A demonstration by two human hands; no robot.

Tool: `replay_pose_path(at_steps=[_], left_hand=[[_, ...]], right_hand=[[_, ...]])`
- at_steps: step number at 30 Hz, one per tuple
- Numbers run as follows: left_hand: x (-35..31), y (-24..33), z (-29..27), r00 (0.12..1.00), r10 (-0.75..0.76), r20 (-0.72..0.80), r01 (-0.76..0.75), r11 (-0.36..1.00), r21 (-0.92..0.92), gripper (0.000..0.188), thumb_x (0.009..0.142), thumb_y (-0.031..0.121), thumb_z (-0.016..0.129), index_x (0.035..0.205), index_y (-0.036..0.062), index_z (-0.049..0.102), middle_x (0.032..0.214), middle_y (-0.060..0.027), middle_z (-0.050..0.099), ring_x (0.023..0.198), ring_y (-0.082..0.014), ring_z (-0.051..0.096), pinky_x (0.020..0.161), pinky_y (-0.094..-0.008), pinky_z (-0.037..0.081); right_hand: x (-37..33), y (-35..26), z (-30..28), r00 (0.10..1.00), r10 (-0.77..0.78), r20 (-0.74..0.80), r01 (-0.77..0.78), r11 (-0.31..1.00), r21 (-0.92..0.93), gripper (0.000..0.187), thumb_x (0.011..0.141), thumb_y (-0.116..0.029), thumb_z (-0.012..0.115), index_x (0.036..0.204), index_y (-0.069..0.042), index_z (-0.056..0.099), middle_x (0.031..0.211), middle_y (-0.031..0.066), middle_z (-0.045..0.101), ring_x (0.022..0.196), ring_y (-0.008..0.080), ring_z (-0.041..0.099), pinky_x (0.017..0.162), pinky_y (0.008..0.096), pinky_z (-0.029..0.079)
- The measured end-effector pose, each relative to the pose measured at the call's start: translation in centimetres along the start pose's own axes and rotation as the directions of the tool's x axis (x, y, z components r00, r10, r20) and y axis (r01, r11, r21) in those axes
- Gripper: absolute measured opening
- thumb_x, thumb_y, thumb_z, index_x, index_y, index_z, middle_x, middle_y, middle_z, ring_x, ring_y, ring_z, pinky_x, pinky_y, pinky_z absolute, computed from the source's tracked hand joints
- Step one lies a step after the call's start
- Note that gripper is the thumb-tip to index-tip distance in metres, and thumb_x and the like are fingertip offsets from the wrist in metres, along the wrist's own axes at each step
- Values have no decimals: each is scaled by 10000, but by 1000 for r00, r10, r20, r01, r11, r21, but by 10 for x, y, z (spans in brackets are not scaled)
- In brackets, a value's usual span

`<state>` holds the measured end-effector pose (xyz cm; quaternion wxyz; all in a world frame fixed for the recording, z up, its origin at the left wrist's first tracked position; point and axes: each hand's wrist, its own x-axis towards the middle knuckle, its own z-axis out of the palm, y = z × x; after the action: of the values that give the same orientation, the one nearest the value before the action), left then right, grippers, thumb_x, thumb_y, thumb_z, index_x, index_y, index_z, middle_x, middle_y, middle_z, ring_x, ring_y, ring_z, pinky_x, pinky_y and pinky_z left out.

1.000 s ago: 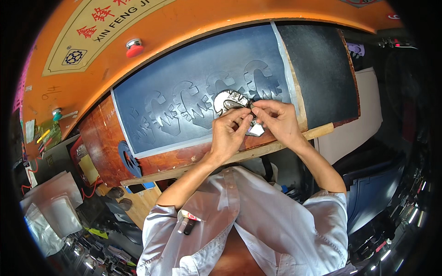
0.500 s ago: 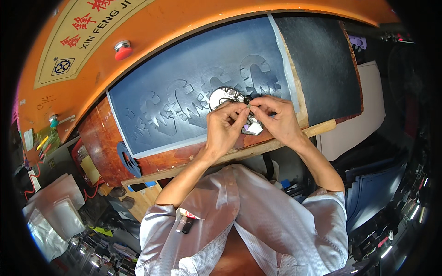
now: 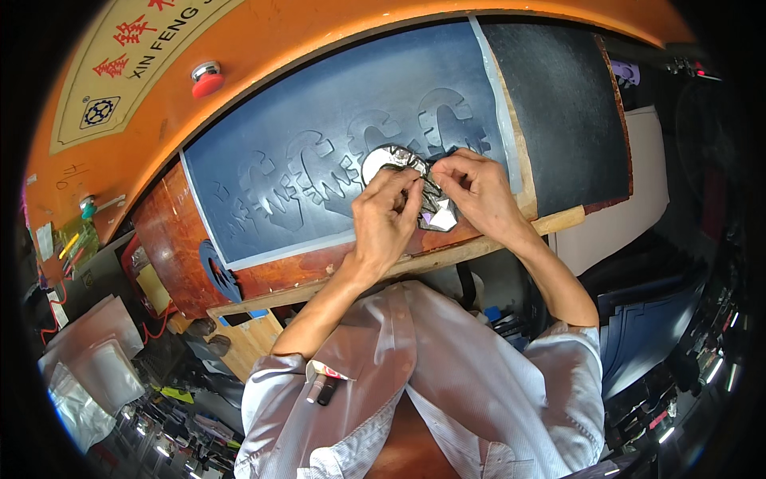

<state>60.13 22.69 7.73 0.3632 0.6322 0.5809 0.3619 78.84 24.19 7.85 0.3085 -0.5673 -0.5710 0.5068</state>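
Note:
A shiny, silvery cutting die (image 3: 440, 217) with dark, toothed edges lies over the near edge of a dark blue sheet (image 3: 359, 76). My left hand (image 3: 385, 223) is over the die's left side, thumb and fingers pinched together; anything between them is too small to make out. My right hand (image 3: 480, 195) is just right of the die, its thumb and forefinger closed at the tips, their contents also unclear. Several curved, toothed outlines (image 3: 311, 168) are cut into the sheet left of and beyond the die.
A black board (image 3: 554, 112) lies to the right of the sheet. Across the far side runs an orange machine body (image 3: 159, 120) with a red push button (image 3: 207, 82). One loose blue cut piece (image 3: 217, 271) leans at the table's left front edge. Dark sheets (image 3: 646, 335) are stacked at right.
My fingertips, which met over the die around a small greyish bit, have drawn slightly apart. The left hand shifted a little left and down. The die stays in about the same place.

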Motion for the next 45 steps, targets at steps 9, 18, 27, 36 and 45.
replay_pose_path(at_steps=[9,18,27,36,45], left_hand=[[-1,4,9,997,76,23,-79,986,145,134,872,74,801,999,33,786,879,-86,726,632,-261,699,574,-372,544],[-1,2,13,996,92,10,-92,973,212,111,858,67,793,966,45,781,845,-72,709,636,-261,700,568,-376,536],[-3,-5,14,989,149,-26,-145,983,117,141,869,-3,783,1006,25,763,782,-54,653,532,-97,554,491,-279,440],[-3,-6,9,974,228,-21,-225,970,91,150,872,1,791,1014,22,747,821,-47,649,577,-126,605,520,-286,482],[-1,-2,11,992,126,-3,-124,984,127,165,872,8,810,1033,-4,772,782,-51,637,556,-89,537,503,-274,431]], right_hand=[[-2,11,1,999,-15,-37,14,1000,-27,123,983,-50,702,1056,43,737,966,59,676,756,89,600,613,256,477],[-4,6,0,997,-70,-15,70,997,-19,155,928,-48,740,1067,21,749,905,82,669,741,161,641,622,310,505],[-4,5,1,991,-135,4,134,987,-91,166,925,-61,742,1075,12,745,943,87,676,729,169,654,627,319,520],[-3,3,-4,997,-61,57,53,990,132,95,939,-55,752,1005,11,736,903,35,643,741,104,605,613,269,483],[-1,8,-4,993,-120,-23,122,984,127,90,938,-27,750,1020,10,747,942,38,671,734,85,595,617,249,476]])
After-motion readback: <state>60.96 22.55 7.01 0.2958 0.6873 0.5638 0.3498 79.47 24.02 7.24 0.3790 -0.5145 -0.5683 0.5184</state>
